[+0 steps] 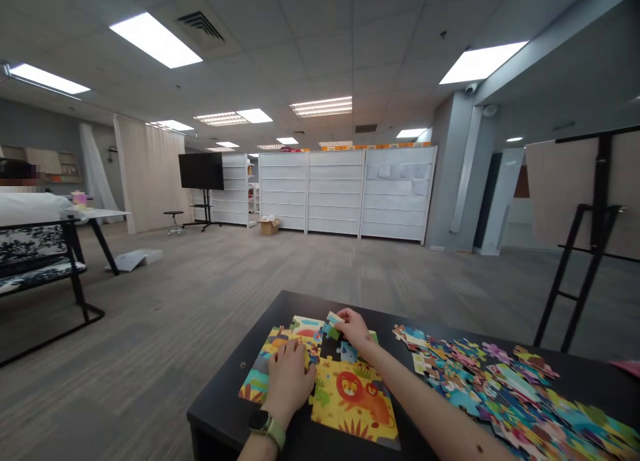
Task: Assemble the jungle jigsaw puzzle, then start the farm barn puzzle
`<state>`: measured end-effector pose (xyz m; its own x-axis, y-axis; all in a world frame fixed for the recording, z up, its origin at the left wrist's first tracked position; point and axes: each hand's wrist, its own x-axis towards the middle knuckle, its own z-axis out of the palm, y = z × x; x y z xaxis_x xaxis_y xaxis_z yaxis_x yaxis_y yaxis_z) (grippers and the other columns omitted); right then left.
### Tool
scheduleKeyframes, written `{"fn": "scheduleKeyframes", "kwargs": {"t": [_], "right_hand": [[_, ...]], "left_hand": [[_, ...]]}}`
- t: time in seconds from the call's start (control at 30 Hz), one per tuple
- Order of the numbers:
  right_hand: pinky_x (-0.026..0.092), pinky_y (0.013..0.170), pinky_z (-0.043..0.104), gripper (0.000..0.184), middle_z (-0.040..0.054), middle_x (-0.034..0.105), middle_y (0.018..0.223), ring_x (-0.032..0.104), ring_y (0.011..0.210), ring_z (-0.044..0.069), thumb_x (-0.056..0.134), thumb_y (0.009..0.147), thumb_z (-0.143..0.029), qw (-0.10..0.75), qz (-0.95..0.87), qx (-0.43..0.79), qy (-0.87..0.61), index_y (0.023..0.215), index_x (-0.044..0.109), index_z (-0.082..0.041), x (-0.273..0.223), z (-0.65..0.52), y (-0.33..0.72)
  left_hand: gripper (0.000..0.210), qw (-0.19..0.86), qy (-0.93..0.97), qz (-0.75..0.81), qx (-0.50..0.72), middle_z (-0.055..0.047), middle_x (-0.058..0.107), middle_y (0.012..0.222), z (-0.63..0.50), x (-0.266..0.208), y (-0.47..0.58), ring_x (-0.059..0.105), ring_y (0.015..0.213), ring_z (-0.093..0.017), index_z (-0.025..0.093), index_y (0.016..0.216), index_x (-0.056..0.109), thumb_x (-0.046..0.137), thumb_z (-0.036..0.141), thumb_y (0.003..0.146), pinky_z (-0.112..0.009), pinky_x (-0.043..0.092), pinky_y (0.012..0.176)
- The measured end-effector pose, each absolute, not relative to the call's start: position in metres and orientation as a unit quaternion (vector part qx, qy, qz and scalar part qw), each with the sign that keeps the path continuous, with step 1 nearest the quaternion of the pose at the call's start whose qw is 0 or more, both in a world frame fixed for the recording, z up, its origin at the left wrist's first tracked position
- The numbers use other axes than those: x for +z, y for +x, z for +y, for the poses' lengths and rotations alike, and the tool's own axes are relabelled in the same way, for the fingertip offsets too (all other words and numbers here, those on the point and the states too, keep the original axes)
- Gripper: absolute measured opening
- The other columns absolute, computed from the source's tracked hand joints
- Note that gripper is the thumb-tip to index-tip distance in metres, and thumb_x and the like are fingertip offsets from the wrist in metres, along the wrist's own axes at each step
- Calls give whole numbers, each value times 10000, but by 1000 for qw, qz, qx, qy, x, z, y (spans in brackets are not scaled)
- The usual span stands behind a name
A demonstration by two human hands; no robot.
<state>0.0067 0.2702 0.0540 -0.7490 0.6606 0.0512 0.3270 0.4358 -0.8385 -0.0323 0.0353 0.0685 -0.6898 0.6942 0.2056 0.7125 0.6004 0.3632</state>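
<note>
Jigsaw piece (331,327), blue and green with a pale upper edge, is pinched between the thumb and fingertips of the right hand (354,329), just above a dark gap in a partly joined puzzle on a black tabletop (220,394). It looks like thin, stiff cardboard: light, dry rather than slippery, its knobs likely to bend or fray if forced, so its outer edges seem the best hold. Nearest the viewer, a green-banded wristwatch (267,424) circles the left wrist. The left hand (291,373) lies palm down on the puzzle's left part, fingers loosely extended, apparently gripping nothing. Beside it, the lion section (353,401) shows two orange-maned lions on yellow. To the right, loose puzzle pieces (480,384) spread in an overlapping heap. Beyond the table, a person in a white top (33,205) sits at far left, and a black easel-like stand (597,231) is at right. Farther back are a cardboard box (269,228), a black screen (201,171) on a wheeled stand and white shelving panels (334,194).
</note>
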Motion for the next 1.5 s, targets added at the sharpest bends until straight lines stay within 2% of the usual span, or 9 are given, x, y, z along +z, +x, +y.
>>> {"fn": "scheduleKeyframes", "kwargs": {"t": [0.17,0.4,0.53,0.73,1.03,1.2,1.3,1.4,1.5], "right_hand": [[588,700,310,280,39,673,1023,664,785,142,602,992,-341,223,-802,472,-292,1208,606,-162,54,265,10],[593,728,330,286,56,666,1084,671,849,161,616,983,-346,201,-800,468,-316,1197,609,-158,52,263,1],[593,744,341,290,57,666,1091,672,864,167,620,979,-349,185,-820,428,-332,1197,610,-157,54,265,-1],[562,879,421,277,73,646,1186,647,1019,214,638,963,-353,153,-868,320,-347,1167,633,-165,62,265,-1],[569,860,394,306,78,636,1214,652,1027,215,644,962,-358,101,-892,263,-353,1214,618,-188,92,261,-4],[563,871,418,311,76,644,1191,651,1016,216,637,963,-375,129,-899,243,-340,1196,622,-170,100,253,9],[550,856,406,282,58,667,1096,654,946,193,608,976,-395,181,-900,237,-319,1128,636,-159,102,256,30],[488,754,303,143,16,685,824,646,771,166,568,968,-278,212,-900,239,-297,959,665,-173,102,263,64],[383,642,265,132,-5,649,653,620,675,174,538,895,-184,222,-907,239,-267,841,658,-203,98,264,111]], "left_hand": [[385,22,-376,-906,-193,-145,585,1357,39,72,-28,492,1264,-344,194,1179,643,495,358,864,-477,366,1012],[379,21,-373,-908,-188,-129,576,1368,39,73,-27,484,1269,-335,214,1173,642,499,383,865,-451,368,1012],[384,17,-375,-907,-192,-132,563,1388,39,73,-28,472,1282,-344,210,1178,643,497,376,863,-468,358,1023],[385,16,-379,-904,-200,-140,575,1364,39,72,-29,478,1264,-359,211,1176,644,499,380,863,-490,355,1018],[397,21,-380,-905,-192,-156,582,1344,40,72,-27,487,1252,-365,189,1186,641,499,358,856,-498,367,1003],[399,25,-373,-908,-190,-166,596,1301,42,73,-24,504,1230,-377,176,1187,644,497,336,852,-526,374,991],[421,23,-372,-906,-199,-166,587,1324,47,72,-23,498,1249,-382,188,1216,639,504,320,840,-544,374,998],[422,15,-387,-897,-214,-156,576,1372,56,70,-24,477,1299,-370,205,1220,647,515,319,835,-535,365,1033],[515,5,-406,-884,-233,-151,487,1501,66,67,-29,379,1408,-357,197,1336,589,534,316,837,-532,310,1110]]}}
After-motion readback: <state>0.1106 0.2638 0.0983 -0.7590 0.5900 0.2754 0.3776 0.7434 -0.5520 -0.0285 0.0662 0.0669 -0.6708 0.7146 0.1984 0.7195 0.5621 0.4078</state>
